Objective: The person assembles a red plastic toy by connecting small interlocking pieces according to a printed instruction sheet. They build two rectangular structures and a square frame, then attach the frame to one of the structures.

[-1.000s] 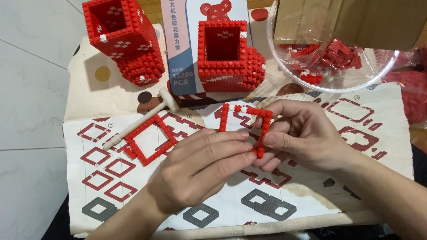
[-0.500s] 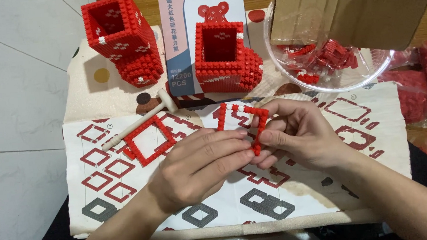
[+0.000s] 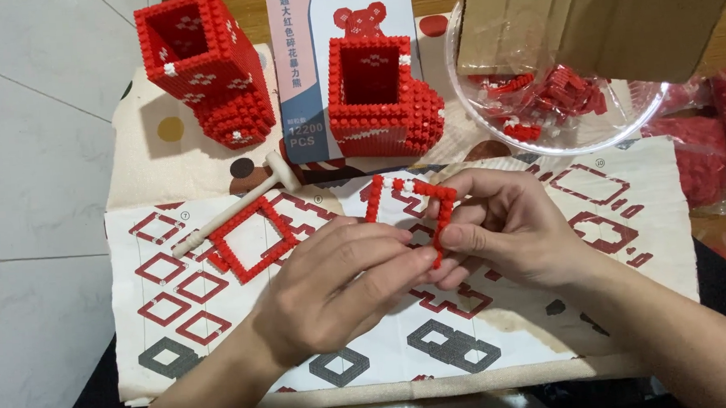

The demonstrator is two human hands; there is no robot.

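Both forearms reach in from below, the left hand (image 3: 334, 284) and right hand (image 3: 509, 225) meeting at the fingertips, fingers curled in a pinch.

Red brick frame (image 3: 429, 205), white-flecked

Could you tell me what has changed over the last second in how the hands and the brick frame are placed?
Very little. The left hand has kept its fingertips at the lower end of the red brick frame, and the right hand still pinches the frame's right side; both shifted only slightly. The square ring, mallet, two brick towers and bowl stayed put.
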